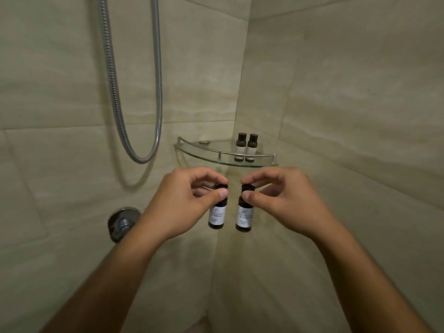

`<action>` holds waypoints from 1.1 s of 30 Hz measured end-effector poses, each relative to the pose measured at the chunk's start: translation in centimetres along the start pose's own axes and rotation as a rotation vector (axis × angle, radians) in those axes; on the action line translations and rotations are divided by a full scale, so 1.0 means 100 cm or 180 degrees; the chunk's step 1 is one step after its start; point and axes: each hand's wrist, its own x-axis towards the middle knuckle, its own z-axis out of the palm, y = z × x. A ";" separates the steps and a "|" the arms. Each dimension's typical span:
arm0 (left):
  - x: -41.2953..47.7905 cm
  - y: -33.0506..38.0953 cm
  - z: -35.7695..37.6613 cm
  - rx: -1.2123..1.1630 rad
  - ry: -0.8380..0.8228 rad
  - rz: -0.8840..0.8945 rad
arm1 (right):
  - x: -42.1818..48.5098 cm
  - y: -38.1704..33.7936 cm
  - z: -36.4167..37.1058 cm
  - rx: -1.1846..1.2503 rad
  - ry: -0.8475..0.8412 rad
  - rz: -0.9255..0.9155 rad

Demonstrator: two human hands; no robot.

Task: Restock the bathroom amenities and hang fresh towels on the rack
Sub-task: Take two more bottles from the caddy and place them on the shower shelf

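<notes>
I face a tiled shower corner. My left hand (185, 200) pinches the dark cap of a small amenity bottle (218, 215) with a white label. My right hand (281, 198) pinches the cap of a second, matching bottle (245, 217). Both bottles hang upright side by side, a little below the glass corner shelf (204, 156). Two more small dark-capped bottles (246, 146) stand together at the back of that shelf, near the corner. No towels or rack are in view.
A chrome shower hose (134, 97) loops down the left wall. A round chrome valve (122, 223) sits on the wall behind my left forearm. The shelf has a thin metal rail (247, 154) along its front edge.
</notes>
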 end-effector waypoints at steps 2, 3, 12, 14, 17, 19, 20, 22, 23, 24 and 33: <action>0.035 -0.016 -0.012 -0.0004 -0.0003 0.0105 | 0.034 -0.001 0.009 -0.0060 0.0053 0.0017; 0.051 -0.022 -0.017 -0.0010 -0.0012 0.0156 | 0.049 -0.001 0.012 -0.0099 0.0083 0.0022; 0.165 -0.053 -0.037 -0.0200 0.0005 0.0522 | 0.155 -0.005 0.011 -0.0080 0.0400 -0.0042; 0.184 -0.054 -0.037 -0.0266 -0.0012 0.0548 | 0.174 -0.009 0.005 -0.0211 0.0378 -0.0090; 0.206 -0.057 -0.034 -0.0265 -0.0026 0.0596 | 0.198 -0.008 -0.002 -0.0446 0.0371 -0.0127; 0.217 -0.062 -0.033 -0.0203 0.0023 0.0635 | 0.212 -0.003 -0.001 -0.0500 0.0429 -0.0187; 0.222 -0.065 -0.034 -0.0157 0.0070 0.0642 | 0.217 0.000 0.002 -0.0566 0.0448 -0.0249; 0.230 -0.073 -0.034 -0.0117 0.0130 0.0604 | 0.226 0.009 0.008 -0.0758 0.0418 -0.0335; 0.234 -0.078 -0.033 -0.0116 0.0149 0.0565 | 0.230 0.014 0.010 -0.0827 0.0367 -0.0351; 0.237 -0.082 -0.032 -0.0105 0.0159 0.0521 | 0.233 0.019 0.013 -0.0872 0.0314 -0.0355; 0.244 -0.101 -0.015 0.0145 0.0002 0.0503 | 0.238 0.036 0.013 -0.1108 -0.0164 -0.0493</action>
